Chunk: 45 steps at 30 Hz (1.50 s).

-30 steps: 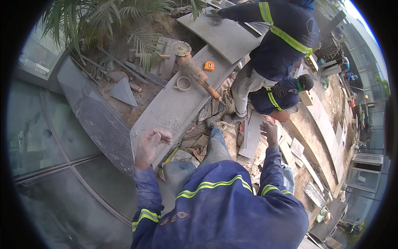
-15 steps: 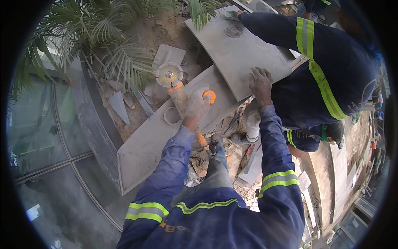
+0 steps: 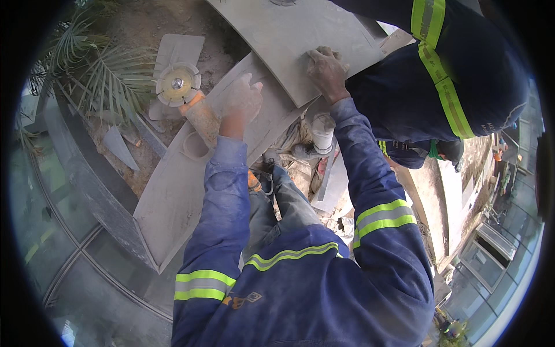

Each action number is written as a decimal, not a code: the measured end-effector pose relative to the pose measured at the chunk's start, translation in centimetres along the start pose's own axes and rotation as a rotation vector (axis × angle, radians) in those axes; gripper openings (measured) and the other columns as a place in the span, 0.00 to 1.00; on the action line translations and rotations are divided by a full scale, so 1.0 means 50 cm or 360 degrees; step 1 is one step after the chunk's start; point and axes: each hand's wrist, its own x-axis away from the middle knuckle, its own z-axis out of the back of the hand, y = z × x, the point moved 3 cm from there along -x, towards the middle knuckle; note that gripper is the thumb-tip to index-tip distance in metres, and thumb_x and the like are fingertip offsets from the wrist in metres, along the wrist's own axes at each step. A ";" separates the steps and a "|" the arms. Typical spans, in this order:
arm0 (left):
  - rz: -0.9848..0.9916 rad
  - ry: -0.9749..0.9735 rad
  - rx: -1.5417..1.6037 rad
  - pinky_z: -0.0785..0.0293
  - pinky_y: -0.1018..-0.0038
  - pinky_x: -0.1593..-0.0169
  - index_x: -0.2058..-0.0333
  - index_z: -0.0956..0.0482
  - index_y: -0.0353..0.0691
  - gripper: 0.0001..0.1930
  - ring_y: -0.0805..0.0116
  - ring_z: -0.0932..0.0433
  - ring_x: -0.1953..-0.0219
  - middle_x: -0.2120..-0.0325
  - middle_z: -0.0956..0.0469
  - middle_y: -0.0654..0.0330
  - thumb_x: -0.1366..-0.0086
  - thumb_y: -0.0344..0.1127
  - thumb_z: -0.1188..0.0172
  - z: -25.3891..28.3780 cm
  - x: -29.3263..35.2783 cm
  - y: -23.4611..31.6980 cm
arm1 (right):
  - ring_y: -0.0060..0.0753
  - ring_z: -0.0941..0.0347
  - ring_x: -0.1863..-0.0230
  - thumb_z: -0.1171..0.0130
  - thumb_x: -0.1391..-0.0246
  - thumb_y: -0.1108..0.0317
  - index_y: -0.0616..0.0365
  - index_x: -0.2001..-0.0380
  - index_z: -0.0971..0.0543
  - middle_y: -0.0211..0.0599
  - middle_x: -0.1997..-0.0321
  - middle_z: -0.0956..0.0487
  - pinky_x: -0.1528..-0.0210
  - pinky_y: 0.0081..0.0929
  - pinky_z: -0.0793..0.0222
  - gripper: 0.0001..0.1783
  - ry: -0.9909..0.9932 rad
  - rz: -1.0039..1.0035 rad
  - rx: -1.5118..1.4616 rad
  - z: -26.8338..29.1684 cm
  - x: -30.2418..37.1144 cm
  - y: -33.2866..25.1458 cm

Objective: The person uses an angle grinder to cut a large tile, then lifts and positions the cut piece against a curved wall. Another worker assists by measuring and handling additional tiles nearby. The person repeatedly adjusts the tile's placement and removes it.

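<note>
My left hand (image 3: 241, 99), covered in pale dust, is closed beside the angle grinder (image 3: 202, 120). What it holds, if anything, is hidden. The grinder, with an orange collar and a segmented disc (image 3: 177, 84), lies across a long grey panel (image 3: 173, 196); my left forearm covers part of it. A pale ring (image 3: 196, 147) is on the panel next to the grinder. My right hand (image 3: 327, 72) rests on a large grey slab (image 3: 277, 40) near its close edge, fingers bent but apart, gripping nothing visible.
A co-worker in a dark blue jacket (image 3: 399, 104) leans in from the right, by the slab. Behind that person is another worker's cap (image 3: 450, 150). A white bucket (image 3: 322, 132) stands among debris at my feet. Palm fronds (image 3: 115, 75) and glass panes (image 3: 110, 283) are at the left.
The view has shifted, so the slab and grinder appear further left and higher. The orange ring-shaped thing by my left hand is out of sight. My right hand stays on the slab, fingers more bent.
</note>
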 end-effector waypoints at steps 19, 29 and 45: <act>-0.0045 0.0473 0.0825 0.26 0.62 0.51 0.62 0.22 0.27 0.18 0.58 0.19 0.59 0.67 0.19 0.47 0.33 0.42 0.39 0.057 -0.090 0.042 | 0.46 0.22 0.49 0.42 0.51 0.69 0.54 0.56 0.15 0.41 0.53 0.17 0.43 0.44 0.32 0.17 -0.0154 0.0196 -0.0162 -0.017 -0.033 0.045; 0.0187 0.0389 0.1480 0.28 0.52 0.44 0.51 0.23 0.34 0.27 0.63 0.24 0.54 0.57 0.23 0.56 0.35 0.53 0.32 -0.026 -0.333 0.039 | 0.46 0.25 0.62 0.43 0.42 0.66 0.50 0.63 0.19 0.38 0.62 0.23 0.60 0.42 0.27 0.06 0.0235 -0.0021 0.0038 -0.161 -0.123 0.526; 0.0587 0.0503 0.2215 0.33 0.59 0.34 0.40 0.27 0.27 0.37 0.58 0.28 0.38 0.39 0.27 0.49 0.36 0.54 0.30 -0.048 -0.568 -0.116 | 0.63 0.17 0.54 0.48 0.38 0.36 0.65 0.59 0.14 0.65 0.58 0.16 0.49 0.50 0.23 0.37 -0.0406 -0.0906 -0.0129 -0.038 -0.365 0.341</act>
